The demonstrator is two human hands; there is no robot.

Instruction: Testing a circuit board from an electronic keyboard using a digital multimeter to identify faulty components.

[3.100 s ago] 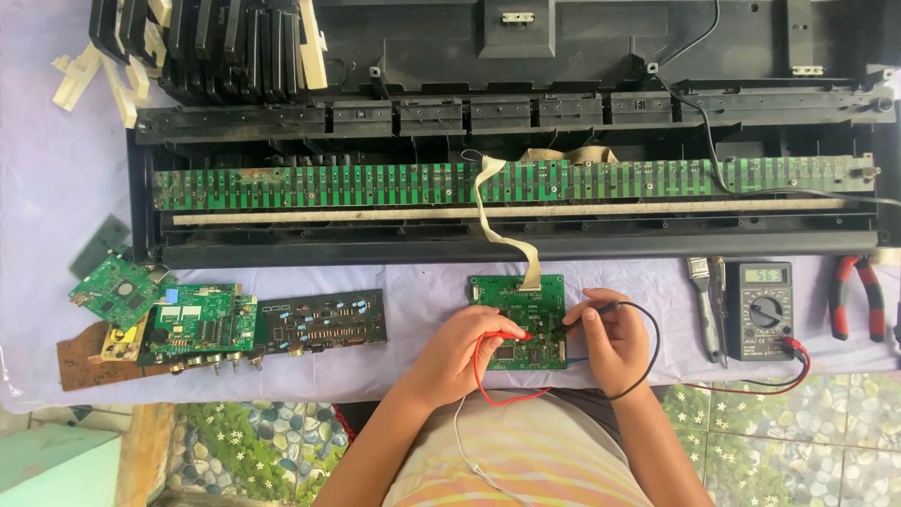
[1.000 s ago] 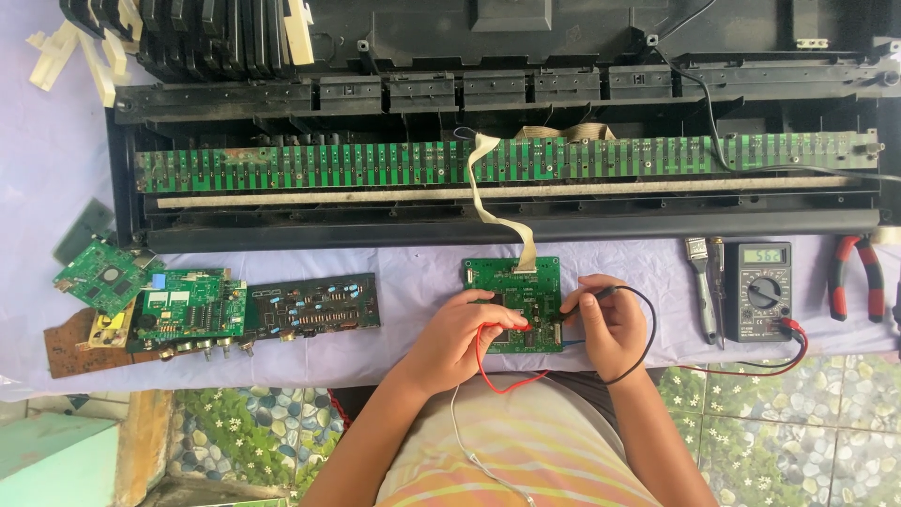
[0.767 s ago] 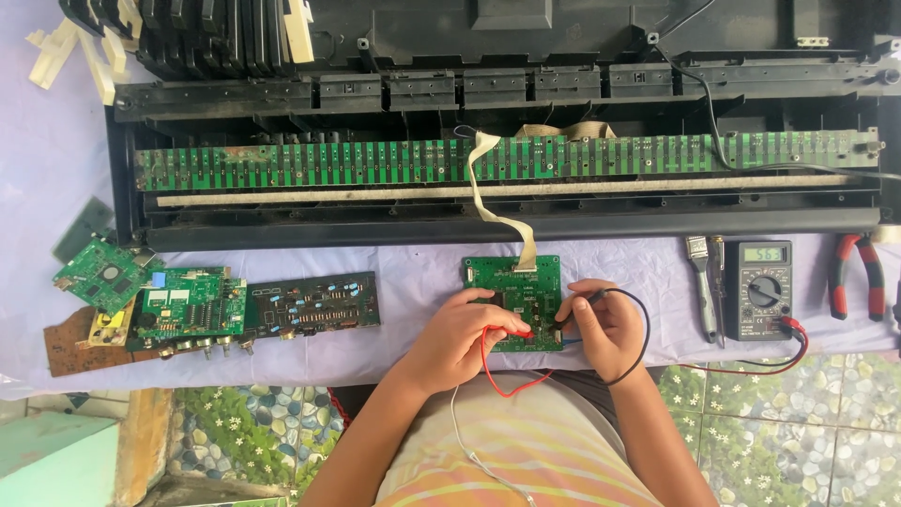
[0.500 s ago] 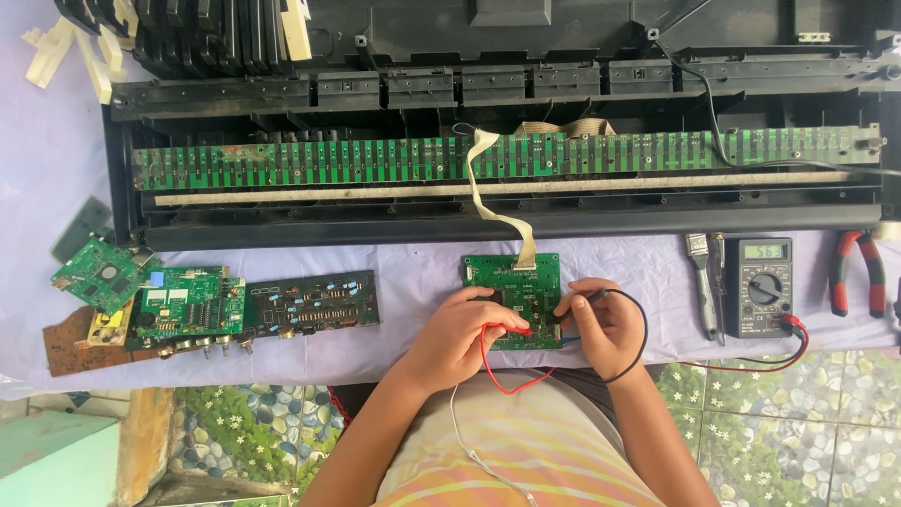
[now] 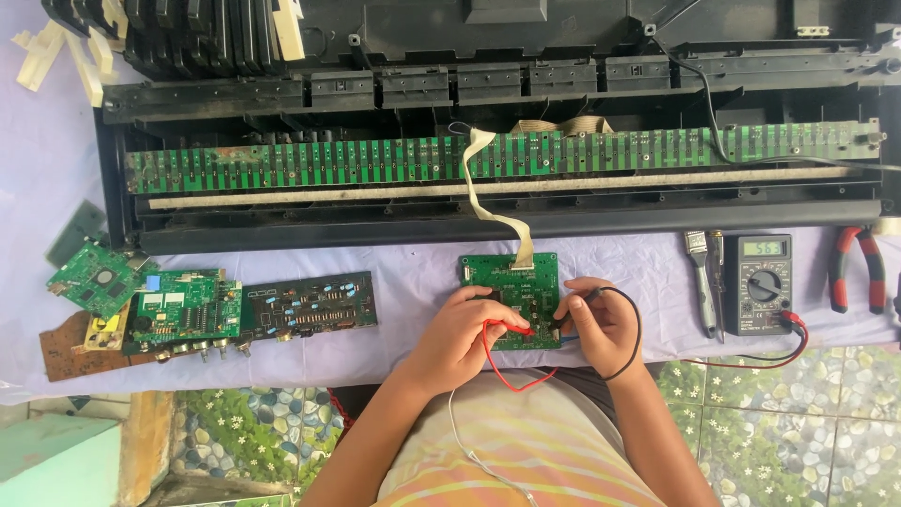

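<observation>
Head view: near the worktop's front edge, about midway along it, lies a small green circuit board [image 5: 511, 299]. The left hand [image 5: 460, 333] has its fingers pinched on a red probe [image 5: 511, 328], tip on the board. The right hand [image 5: 601, 324] has its fingers closed on a black probe [image 5: 568, 317], also touching the board. A multimeter [image 5: 762, 284] sits toward the right edge.

My left hand [image 5: 460, 329] has bare cloth [image 5: 418, 282] beside it before the dark board [image 5: 310, 305]. My right hand [image 5: 601, 324] has open cloth up to the brush [image 5: 699, 282] and meter [image 5: 762, 284]. The ribbon cable [image 5: 488, 202] bars the way ahead.
</observation>
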